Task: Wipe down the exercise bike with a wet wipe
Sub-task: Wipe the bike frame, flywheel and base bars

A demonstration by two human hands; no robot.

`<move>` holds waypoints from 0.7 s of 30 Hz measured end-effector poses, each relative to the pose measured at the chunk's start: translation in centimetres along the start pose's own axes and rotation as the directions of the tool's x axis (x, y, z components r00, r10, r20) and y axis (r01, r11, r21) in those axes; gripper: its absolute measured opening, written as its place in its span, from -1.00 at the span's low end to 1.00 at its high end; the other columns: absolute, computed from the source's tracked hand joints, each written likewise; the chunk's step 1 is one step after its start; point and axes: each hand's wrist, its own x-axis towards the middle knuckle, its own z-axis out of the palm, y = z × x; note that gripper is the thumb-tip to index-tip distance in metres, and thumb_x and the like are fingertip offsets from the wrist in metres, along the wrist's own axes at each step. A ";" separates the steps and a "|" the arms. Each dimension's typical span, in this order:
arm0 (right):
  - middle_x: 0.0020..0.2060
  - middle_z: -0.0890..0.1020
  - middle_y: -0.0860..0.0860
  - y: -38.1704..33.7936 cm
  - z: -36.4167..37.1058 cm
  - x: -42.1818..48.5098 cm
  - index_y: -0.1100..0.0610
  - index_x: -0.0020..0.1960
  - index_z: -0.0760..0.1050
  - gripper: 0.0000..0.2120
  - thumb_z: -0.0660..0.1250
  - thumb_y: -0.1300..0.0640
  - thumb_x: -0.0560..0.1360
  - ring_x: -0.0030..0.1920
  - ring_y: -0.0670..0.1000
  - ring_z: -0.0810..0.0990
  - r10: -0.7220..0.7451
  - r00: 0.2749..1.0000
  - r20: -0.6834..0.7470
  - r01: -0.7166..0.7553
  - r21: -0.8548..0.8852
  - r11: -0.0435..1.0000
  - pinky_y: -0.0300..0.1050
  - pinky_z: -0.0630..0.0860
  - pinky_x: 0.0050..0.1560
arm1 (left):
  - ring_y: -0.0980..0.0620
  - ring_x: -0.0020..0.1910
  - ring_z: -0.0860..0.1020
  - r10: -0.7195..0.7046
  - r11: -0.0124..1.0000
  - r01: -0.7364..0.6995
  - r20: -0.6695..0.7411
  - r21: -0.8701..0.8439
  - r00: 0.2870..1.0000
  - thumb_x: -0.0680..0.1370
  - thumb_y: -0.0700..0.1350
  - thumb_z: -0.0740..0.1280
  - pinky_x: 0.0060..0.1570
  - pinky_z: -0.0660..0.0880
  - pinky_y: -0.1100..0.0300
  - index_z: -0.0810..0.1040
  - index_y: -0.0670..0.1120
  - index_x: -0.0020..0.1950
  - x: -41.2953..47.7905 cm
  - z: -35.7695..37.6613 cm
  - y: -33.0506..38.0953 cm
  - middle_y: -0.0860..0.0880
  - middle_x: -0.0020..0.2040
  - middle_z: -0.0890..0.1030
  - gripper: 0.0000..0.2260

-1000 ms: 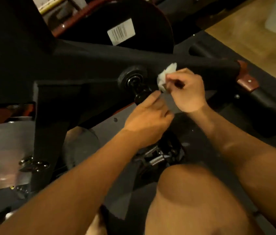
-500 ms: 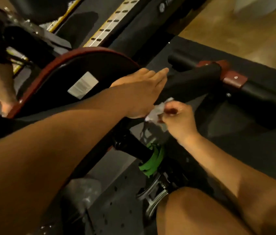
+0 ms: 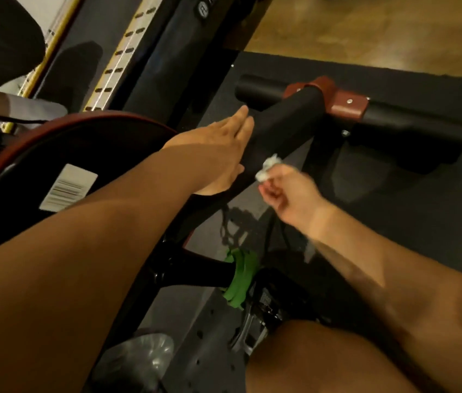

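Wipe: the wipe [image 3: 269, 165] is sitting bunched into a small white wad, touching the near edge of the bar [image 3: 289, 123], about halfway along it.
Handling: it is looking soft, light and limp, probably damp, so it is likely crumpling further and not spreading by itself. Pinching it by the bunched end and pressing the loose part flat on the bar seems the surest hold.
Bike: the bike [image 3: 105, 148] is standing on a dark mat [image 3: 394, 222]. Its painted bar is looking hard, smooth and rigid, and it is probably too heavy to shift under a wiping stroke.
Right hand: the right hand [image 3: 289, 191] is curling narrow, pinching the wipe at the fingertips and bringing it against the bar's near side. The hand is blurred, so exactly which fingers are gripping I cannot tell.
Left hand: the left hand [image 3: 218, 154] is lying flat on the bar's near end, fingers straight and together, holding nothing. It seems to be bracing.
Foot: the cross foot [image 3: 394, 117] is joining the bar's far end under a brown cap [image 3: 347, 104], well apart from the wipe.
Band: a green band [image 3: 238, 279] is wrapping a part below the bar's near end.
Risk: the small wad is covering little surface, so strokes are probably leaving gaps.
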 end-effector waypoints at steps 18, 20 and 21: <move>-0.28 0.59 0.06 -3.6 -0.2 2.7 0.17 -0.06 0.56 -0.88 0.28 0.32 0.52 -0.28 -0.03 0.57 -0.187 0.976 -0.109 0.184 -0.038 0.982 -0.19 0.51 -0.28 | -0.21 0.40 0.37 -0.116 0.986 0.115 -0.007 -0.120 0.993 0.70 0.04 0.00 0.27 0.39 -0.05 -0.25 0.01 0.60 5.2 0.1 1.0 -0.06 0.60 0.04 -0.43; -0.27 0.55 0.04 -5.9 -0.8 4.6 0.18 0.06 0.53 -0.88 0.26 0.27 0.56 -0.33 -0.08 0.51 -0.301 0.922 -0.244 0.305 -0.021 0.952 -0.29 0.46 -0.41 | -0.25 0.38 0.38 -0.141 0.988 0.139 -0.024 -0.065 0.990 0.70 0.06 0.02 0.24 0.42 -0.12 -0.25 0.00 0.60 6.8 -0.1 1.8 -0.14 0.58 0.10 -0.42; -0.27 0.54 0.03 -5.9 -0.7 4.9 0.15 0.05 0.52 -0.90 0.25 0.24 0.58 -0.34 -0.08 0.50 -0.309 0.919 -0.247 0.313 -0.023 0.950 -0.28 0.43 -0.42 | -0.28 0.37 0.38 -0.139 0.990 0.138 -0.034 -0.043 0.990 0.70 0.06 0.03 0.24 0.44 -0.15 -0.24 -0.01 0.60 7.9 -0.4 2.4 -0.17 0.56 0.12 -0.41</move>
